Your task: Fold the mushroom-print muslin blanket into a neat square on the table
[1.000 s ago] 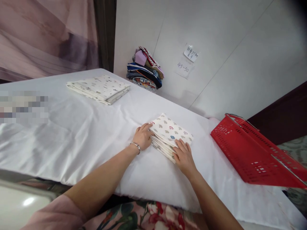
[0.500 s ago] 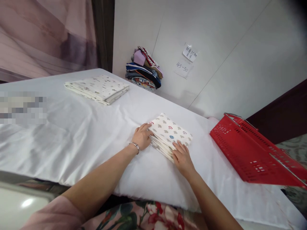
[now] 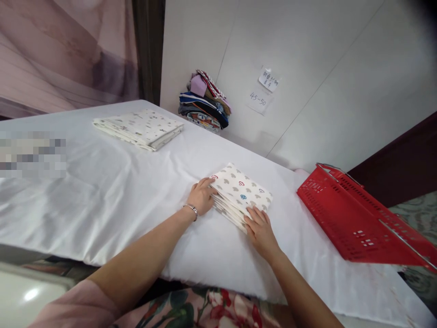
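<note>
A white folded cloth printed with grey, red and blue motifs lies on the white-covered table, its stacked layers showing along the near edge. At its left corner, my left hand is closed, with fingers over the top and the thumb side hidden. My right hand holds the near right corner, fingers bent over the upper face and thumb against the layered edge. A bracelet circles my left wrist.
Another folded printed cloth lies at the table's far left. A pile of folded clothes is by the wall beyond the far edge. On the right stands a red plastic basket. Paper signs hang on the wall. A blurred patch covers something at far left.
The view has shifted very slightly. Both hands stay at the same corners of the folded cloth, with the right fingers barely lower.
</note>
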{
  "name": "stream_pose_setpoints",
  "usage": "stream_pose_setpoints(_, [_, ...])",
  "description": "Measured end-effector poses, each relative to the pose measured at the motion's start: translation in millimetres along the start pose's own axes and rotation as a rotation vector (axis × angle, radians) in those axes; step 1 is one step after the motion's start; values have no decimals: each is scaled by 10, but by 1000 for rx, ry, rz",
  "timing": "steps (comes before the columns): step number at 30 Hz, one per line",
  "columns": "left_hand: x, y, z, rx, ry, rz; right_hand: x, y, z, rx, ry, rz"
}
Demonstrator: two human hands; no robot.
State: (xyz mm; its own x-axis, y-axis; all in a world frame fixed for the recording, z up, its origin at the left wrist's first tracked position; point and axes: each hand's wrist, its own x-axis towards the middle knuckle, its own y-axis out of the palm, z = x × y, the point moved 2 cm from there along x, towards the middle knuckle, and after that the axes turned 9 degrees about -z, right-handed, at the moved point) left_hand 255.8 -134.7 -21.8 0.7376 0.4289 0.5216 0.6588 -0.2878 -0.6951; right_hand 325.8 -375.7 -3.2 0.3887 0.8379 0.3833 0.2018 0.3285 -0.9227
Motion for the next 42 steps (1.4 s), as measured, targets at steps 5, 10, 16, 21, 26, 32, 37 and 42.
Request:
stream_pose_setpoints(5, [-8, 19, 16, 9, 4, -12, -38, -3, 2, -16, 21, -20])
stream_pose_setpoints(10, [-18, 23, 28, -1, 4, -15, -72, 60, -11, -17, -2, -44])
stream_pose_setpoints(16, [-17, 10, 23, -2, 6, -10, -105, 141, -57, -24, -44, -97])
stream_pose_setpoints(21, [-13, 16, 23, -10, -6, -13, -97, 105, -52, -36, -45, -82])
stream_pose_setpoints(26, [-19, 33, 44, -22, -6, -29, -110, 122, -36, -27, -42, -82])
stream_pose_setpoints(32, [-22, 52, 68, -38, 4, -43, -118, 142, -39, -25, -41, -90])
stream_pose_setpoints(37, [-18, 46, 63, -36, -2, -34, -76, 81, 1, -15, -43, -77])
stream_pose_setpoints(42, [-11, 25, 57, -36, -5, -29, -44, 61, 56, 17, -49, -60])
